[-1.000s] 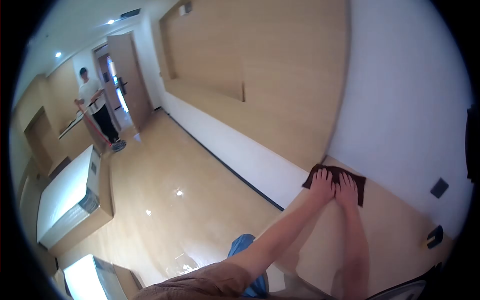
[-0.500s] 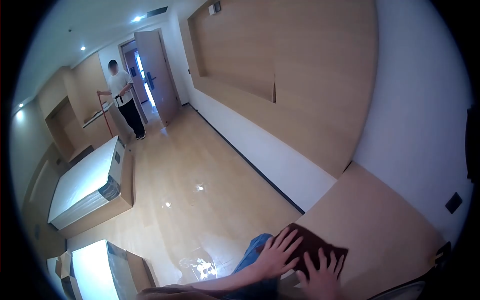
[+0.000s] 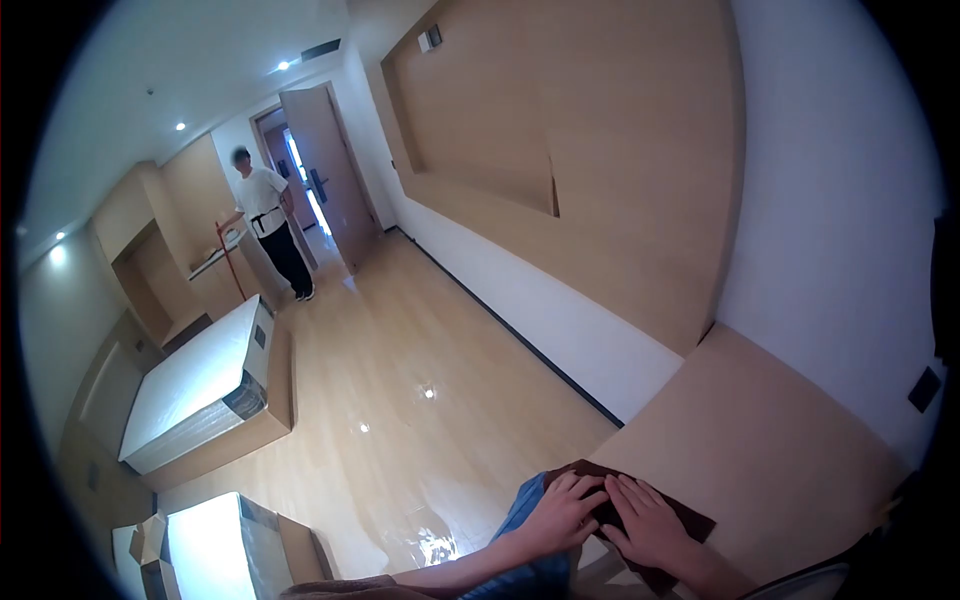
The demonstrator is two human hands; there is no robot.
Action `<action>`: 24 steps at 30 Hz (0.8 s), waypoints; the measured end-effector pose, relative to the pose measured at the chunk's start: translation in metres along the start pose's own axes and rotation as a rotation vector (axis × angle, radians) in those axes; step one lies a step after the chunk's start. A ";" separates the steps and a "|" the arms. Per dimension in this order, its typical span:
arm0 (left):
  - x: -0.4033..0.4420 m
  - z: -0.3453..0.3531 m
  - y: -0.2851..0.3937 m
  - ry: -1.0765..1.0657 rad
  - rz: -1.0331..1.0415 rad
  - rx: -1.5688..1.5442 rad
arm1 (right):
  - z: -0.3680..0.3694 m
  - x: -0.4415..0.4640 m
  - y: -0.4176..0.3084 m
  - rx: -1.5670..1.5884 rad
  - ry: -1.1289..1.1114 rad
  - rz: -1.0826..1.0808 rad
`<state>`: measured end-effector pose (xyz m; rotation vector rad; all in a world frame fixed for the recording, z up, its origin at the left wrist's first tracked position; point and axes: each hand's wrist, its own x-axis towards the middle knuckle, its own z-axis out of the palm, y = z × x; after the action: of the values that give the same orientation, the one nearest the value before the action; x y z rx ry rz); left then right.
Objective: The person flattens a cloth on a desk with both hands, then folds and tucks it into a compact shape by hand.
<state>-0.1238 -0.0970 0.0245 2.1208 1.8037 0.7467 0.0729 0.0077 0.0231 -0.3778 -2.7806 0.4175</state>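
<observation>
A dark maroon cloth (image 3: 692,518) lies at the near edge of the light wooden desktop (image 3: 760,430). My left hand (image 3: 562,515) rests on its left part, fingers a little bent and close together. Beside it, my right hand (image 3: 650,522) lies on the middle of the cloth with its fingers stretched forward. The fingertips of both hands nearly meet. Much of the cloth is hidden under my hands, and a part of it hangs below the edge near my right wrist.
Two beds with wrapped mattresses, a farther mattress (image 3: 195,385) and a nearer mattress (image 3: 205,545), stand on the left. A person (image 3: 265,205) with a red pole (image 3: 232,265) stands by the open door (image 3: 325,180). A wood wall panel (image 3: 620,170) is ahead.
My hands have drawn closer together on the cloth, their fingers less spread. The person by the door has shifted an arm. The view has turned slightly.
</observation>
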 end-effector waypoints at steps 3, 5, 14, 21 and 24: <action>0.003 0.012 -0.004 0.045 0.109 0.044 | -0.011 -0.008 0.006 0.001 -0.024 0.003; 0.006 0.015 0.000 0.057 0.141 0.027 | -0.019 -0.014 0.010 -0.006 -0.036 0.006; 0.086 0.030 -0.058 0.232 0.187 -0.047 | -0.061 -0.089 0.089 -0.031 0.154 0.332; 0.122 0.035 -0.039 0.097 -0.011 -0.073 | -0.088 -0.149 0.128 -0.111 0.281 0.742; 0.116 0.032 -0.033 0.178 0.006 -0.031 | -0.086 -0.148 0.128 -0.134 0.267 0.763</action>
<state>-0.1234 0.0269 0.0058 2.0992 1.8601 0.9870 0.2646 0.1024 0.0225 -1.4206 -2.3160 0.3055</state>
